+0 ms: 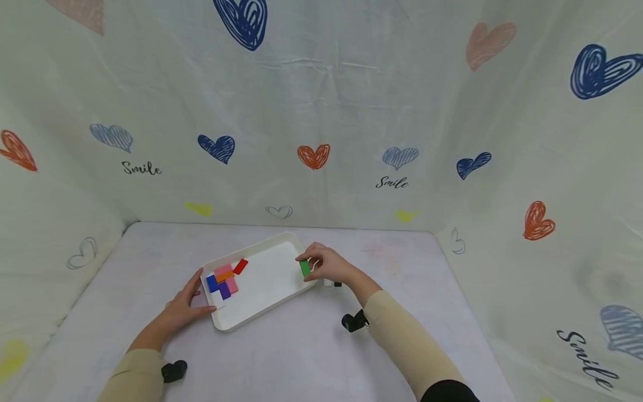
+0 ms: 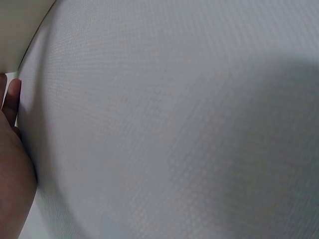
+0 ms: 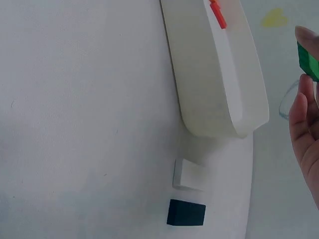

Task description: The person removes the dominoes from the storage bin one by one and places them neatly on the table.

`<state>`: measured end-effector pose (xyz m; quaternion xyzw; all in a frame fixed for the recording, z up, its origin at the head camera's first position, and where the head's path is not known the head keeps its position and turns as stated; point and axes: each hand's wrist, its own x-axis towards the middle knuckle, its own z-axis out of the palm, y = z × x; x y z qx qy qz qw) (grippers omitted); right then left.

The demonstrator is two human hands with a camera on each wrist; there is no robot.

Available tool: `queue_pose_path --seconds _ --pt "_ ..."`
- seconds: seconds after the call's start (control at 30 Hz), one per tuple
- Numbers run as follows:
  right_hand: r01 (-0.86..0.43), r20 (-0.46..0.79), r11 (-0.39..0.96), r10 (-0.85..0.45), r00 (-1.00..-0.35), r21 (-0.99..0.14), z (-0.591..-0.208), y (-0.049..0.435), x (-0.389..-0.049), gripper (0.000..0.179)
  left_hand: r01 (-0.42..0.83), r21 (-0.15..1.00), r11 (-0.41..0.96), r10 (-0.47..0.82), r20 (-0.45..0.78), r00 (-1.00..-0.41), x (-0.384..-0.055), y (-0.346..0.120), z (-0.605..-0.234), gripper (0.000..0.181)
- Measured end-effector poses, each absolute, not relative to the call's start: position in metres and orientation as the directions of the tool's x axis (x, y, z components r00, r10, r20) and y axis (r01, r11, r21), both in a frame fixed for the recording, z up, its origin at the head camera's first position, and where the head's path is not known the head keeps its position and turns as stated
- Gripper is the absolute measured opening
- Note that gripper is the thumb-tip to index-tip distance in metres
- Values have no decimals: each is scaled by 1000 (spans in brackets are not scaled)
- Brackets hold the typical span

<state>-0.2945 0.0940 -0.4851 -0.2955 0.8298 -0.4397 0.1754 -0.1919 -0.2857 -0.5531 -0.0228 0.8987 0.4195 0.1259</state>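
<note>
My right hand [image 1: 329, 264] pinches a green block [image 1: 305, 268] between thumb and fingers, over the right end of a white tray [image 1: 268, 279]. In the right wrist view the green block shows at the right edge, above the tray's rim. My left hand [image 1: 181, 309] rests against the tray's left end, thumb and fingers spread along the rim. Inside the tray, on the left, blue [image 1: 212, 283], orange [image 1: 224, 276], pink, purple [image 1: 224, 290] and white blocks lie close together. A red block [image 1: 240, 266] lies tilted just to their right.
A white block [image 3: 190, 175] and a black block [image 3: 186, 213] lie on the table beyond the tray's right end. Black wrist devices [image 1: 354, 321] sit by both sleeves. A curtain [image 1: 351, 111] printed with hearts surrounds the back and sides of the table [image 1: 271, 363].
</note>
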Motion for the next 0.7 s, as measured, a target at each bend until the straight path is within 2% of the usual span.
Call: queue_pose_path --seconds 0.23,0.7 --pt "-303 -22 454 -582 -813 -838 -491 119 -293 49 -157 754 638 69 -259 -963 -191 -286 -552 119" --pt "-187 -51 496 -426 -903 -848 -526 164 -284 46 -141 757 638 71 -239 -968 -193 -285 -552 120"
